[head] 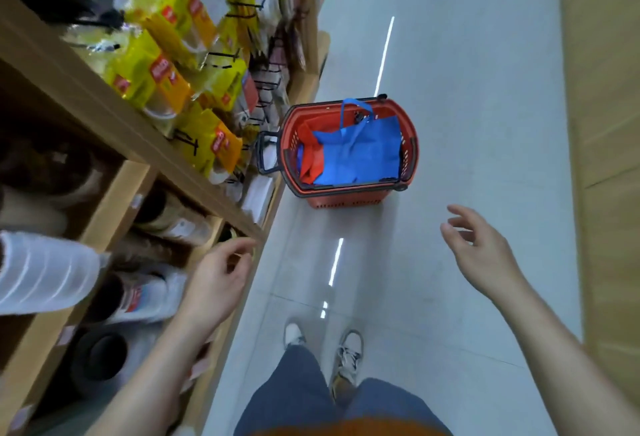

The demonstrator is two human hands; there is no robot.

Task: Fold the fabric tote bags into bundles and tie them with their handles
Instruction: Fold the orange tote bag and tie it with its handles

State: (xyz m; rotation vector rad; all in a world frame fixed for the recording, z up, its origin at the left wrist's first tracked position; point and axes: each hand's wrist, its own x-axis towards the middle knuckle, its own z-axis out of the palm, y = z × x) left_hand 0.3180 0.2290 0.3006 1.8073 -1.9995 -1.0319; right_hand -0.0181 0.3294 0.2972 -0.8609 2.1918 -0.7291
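Observation:
A red shopping basket (346, 198) stands on the aisle floor ahead of me. Inside it lies a blue fabric tote bag (367, 155) with one handle looping up over the far rim, and a red tote bag (311, 158) beside it on the left. My left hand (218, 280) hovers by the edge of the wooden shelf, fingers loosely curled, holding nothing. My right hand (481, 255) is raised over the floor, fingers spread and empty. Both hands are well short of the basket.
A wooden shelf unit (114, 124) runs along the left, hung with yellow packets (152, 72) and stocked with bottles and jars below. A pale wooden wall (606, 124) lines the right side. My feet in white sneakers (325, 345) stand on the grey tiled floor.

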